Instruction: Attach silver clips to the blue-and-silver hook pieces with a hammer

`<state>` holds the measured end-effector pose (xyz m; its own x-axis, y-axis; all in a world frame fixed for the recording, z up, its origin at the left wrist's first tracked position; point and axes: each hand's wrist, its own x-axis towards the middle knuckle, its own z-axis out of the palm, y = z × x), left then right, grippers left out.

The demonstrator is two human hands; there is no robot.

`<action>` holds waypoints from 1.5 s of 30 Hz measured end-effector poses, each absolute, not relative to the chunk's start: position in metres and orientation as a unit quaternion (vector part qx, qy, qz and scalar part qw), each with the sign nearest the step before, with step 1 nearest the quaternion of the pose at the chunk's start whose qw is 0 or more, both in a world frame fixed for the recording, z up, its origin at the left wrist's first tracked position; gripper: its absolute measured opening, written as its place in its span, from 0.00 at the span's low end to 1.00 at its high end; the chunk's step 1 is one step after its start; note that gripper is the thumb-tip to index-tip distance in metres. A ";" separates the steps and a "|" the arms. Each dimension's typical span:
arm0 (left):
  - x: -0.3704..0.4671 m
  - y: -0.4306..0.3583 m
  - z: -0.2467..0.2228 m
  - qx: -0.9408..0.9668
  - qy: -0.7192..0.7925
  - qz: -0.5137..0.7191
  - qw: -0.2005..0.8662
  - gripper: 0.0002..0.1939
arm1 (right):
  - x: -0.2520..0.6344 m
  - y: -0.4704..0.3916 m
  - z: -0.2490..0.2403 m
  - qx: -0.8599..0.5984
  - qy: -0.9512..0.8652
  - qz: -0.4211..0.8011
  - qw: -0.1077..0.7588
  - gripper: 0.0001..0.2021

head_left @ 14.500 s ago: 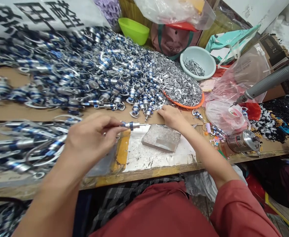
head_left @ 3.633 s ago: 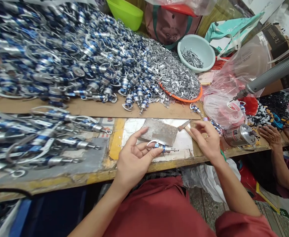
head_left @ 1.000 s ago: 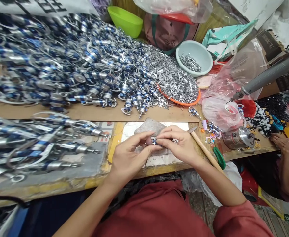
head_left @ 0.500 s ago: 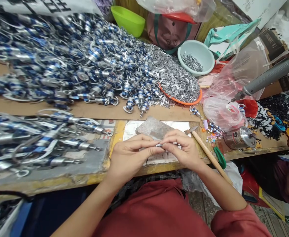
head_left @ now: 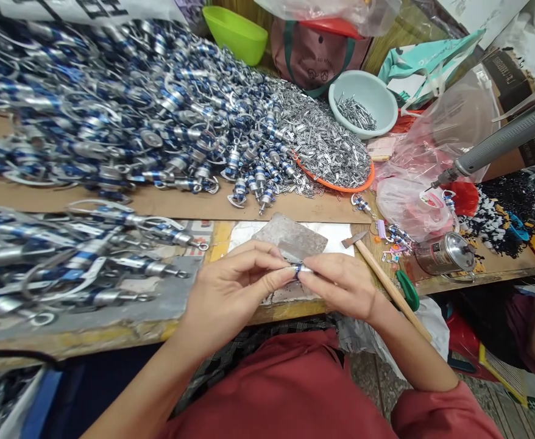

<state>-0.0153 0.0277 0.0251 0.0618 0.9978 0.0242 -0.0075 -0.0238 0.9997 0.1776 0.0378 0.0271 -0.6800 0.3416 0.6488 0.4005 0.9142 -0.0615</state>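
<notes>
Landmark: grey block [head_left: 291, 236], lying flat on white sheet [head_left: 240, 235]; just on near side of block, short blue-and-silver piece [head_left: 299, 269], held between both hands; long axis roughly left to right, along near side of block, judging by the little left uncovered; both ends hidden under fingers; contact with block: cannot tell.

Left hand [head_left: 235, 283], near-left of block, closed to a thumb-and-finger pinch on left end of piece; right hand [head_left: 345, 283], near-right of block, likewise pinched down on right end; neither hand clearly nearer, piece in line between the two sets of fingertips.

Just right of block, hammer [head_left: 392, 286], in neither hand; head toward block, wooden handle slanting off to near right, past right wrist; beyond block and somewhat right, orange-rimmed tray [head_left: 336, 186], heaped with small metal links [head_left: 336, 149]; far left beyond block, big heap of blue-and-silver assemblies [head_left: 158, 116]; left of block, loose row of similar assemblies [head_left: 78, 262].
</notes>
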 end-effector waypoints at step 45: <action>-0.005 0.027 0.004 0.320 0.494 0.462 0.664 0.44 | 0.165 0.067 0.022 -0.282 -0.892 0.093 0.341 0.09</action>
<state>-0.0055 0.0273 0.0036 0.0862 0.9289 -0.3602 -0.2975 0.3690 0.8805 0.1653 0.0668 0.0218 -0.6088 0.5656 0.5563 0.4389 0.8242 -0.3578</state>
